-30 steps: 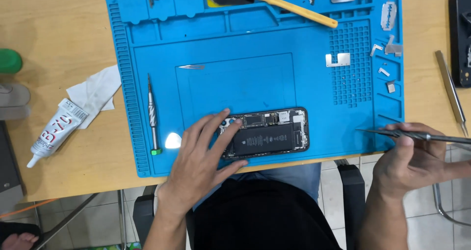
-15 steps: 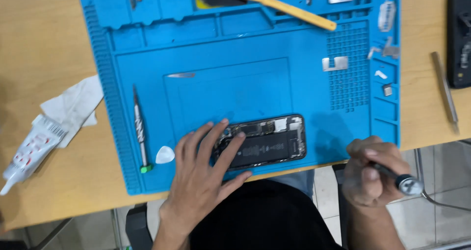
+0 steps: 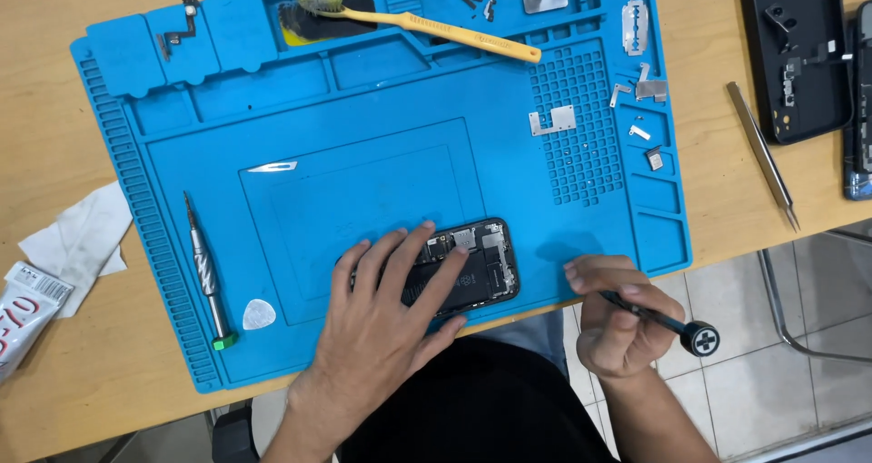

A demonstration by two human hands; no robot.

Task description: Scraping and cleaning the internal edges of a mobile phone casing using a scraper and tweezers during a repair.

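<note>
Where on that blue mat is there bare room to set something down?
The mat's middle is free, between the loose blade and the opened phone under the left hand. Crowded: the top trays around the toothbrush and the right edge with small metal plates.

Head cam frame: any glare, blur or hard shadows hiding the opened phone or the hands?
Head view: lighting is even and soft, with only faint shadows under the left hand and right hand. No glare on the blue mat. The opened phone is sharp where visible, though the left hand's fingers cover much of it. The screwdriver in the right hand is crisp, no motion blur.
</note>
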